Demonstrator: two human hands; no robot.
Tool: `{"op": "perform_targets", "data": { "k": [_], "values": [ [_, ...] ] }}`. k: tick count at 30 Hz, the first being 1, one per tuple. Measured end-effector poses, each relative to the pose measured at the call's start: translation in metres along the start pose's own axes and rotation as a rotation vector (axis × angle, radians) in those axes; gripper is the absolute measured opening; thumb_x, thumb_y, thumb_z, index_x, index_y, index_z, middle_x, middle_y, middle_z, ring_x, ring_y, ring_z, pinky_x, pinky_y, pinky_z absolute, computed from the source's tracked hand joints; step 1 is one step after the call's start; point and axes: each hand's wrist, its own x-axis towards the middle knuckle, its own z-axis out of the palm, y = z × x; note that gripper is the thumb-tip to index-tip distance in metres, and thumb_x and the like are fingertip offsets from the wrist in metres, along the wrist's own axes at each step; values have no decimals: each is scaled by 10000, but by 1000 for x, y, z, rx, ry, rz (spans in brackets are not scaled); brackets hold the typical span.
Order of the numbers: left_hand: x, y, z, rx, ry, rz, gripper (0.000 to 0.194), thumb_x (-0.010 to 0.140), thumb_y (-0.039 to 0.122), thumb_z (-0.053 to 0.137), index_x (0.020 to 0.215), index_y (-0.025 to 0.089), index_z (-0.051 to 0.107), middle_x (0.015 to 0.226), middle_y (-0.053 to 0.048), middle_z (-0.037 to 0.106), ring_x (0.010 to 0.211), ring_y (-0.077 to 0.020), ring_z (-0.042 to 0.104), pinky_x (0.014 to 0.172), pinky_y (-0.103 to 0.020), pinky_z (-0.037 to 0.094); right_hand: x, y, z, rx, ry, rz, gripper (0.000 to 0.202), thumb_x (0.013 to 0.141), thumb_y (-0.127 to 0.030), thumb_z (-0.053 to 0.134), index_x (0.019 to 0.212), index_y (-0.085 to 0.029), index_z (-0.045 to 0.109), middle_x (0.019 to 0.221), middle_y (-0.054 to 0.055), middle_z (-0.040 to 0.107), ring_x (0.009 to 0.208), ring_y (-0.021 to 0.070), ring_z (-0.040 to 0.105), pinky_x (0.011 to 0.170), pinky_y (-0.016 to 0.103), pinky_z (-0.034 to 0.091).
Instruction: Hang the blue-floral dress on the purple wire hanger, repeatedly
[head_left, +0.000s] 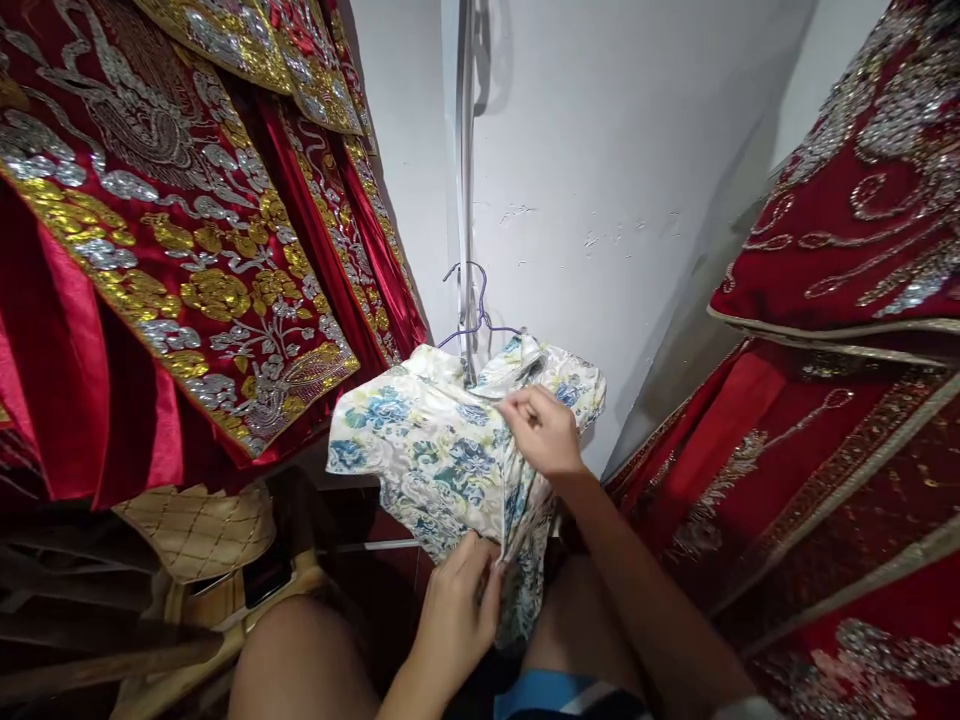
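A short-sleeved floral shirt (442, 450), cream with blue and green flowers, hangs in front of me on a purple wire hanger (481, 318). My right hand (544, 428) is closed in a pinch on the shirt's front edge, just below the collar (514, 370). Lower on the same edge, my left hand (461, 595) pinches the fabric between thumb and fingers. Between both hands the front edge runs nearly straight down. The cloth under my fingertips is hidden.
A thin metal pole (463, 180) stands before the white wall (600, 150). Red embroidered garments hang at left (225, 290) and right (862, 250). At lower left is a wooden chair (172, 650) with a quilted gold piece (202, 525) and a dark phone-like object (268, 575).
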Motion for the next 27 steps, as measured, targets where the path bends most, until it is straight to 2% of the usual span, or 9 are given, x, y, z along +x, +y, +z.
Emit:
{"op": "perform_targets", "data": {
  "k": [5,8,10,12,16,17,19,22,27],
  "values": [
    [-9,-3,-12,199,-180,93,154,924,90,435,892,207,531,865,-56,603,738,-200,613,633,-280,461,60,5,8,-1,-20,-111,134,915,-255,635,792,-200,637,616,-43,465,627,136,489,642,270,383],
    [-6,-5,-23,242,-293,93,152,913,85,448,874,204,533,872,-58,621,752,-211,619,637,-289,461,67,-3,8,99,20,-26,128,915,-283,643,821,-196,632,560,-78,369,545,111,393,588,254,338],
    [7,-4,-38,174,-304,97,147,960,129,446,911,201,565,880,-54,639,790,-206,630,687,-291,479,63,-10,5,215,3,46,139,927,-296,634,832,-196,623,543,-94,316,509,97,332,553,246,298],
    [31,-1,-58,61,-202,112,151,1000,187,457,1050,207,598,922,-50,667,841,-192,646,758,-291,492,57,-17,1,296,-47,81,137,933,-292,628,836,-197,622,537,-100,294,492,88,298,534,243,268],
    [103,12,-98,-61,218,124,255,1017,267,498,1250,206,582,803,-7,631,715,-148,610,713,-262,466,50,-25,-7,312,-127,58,117,932,-273,635,839,-202,628,519,-102,307,469,84,290,511,248,242],
    [122,15,-105,-65,267,129,298,1020,275,493,1301,207,568,787,0,625,702,-147,601,709,-265,459,49,-25,-8,312,-131,51,113,932,-271,635,841,-204,628,515,-102,309,465,84,289,505,249,240],
    [153,21,-113,-35,217,156,276,1008,300,522,1250,207,614,768,5,628,687,-147,585,686,-264,436,48,-24,-10,317,-131,38,105,934,-267,633,847,-208,624,517,-100,312,463,85,289,495,249,240],
    [179,28,-110,-1,167,182,189,990,320,547,948,180,667,709,10,602,641,-135,540,627,-255,385,43,-18,-9,287,-124,3,101,943,-271,622,862,-214,634,525,-91,337,460,88,302,480,247,251],
    [185,38,-97,-179,343,122,259,968,368,588,805,169,619,667,18,570,594,-118,496,575,-248,368,20,6,17,168,-5,-130,124,963,-274,594,950,-212,701,673,-7,619,547,110,505,550,246,392]
  ]
}}
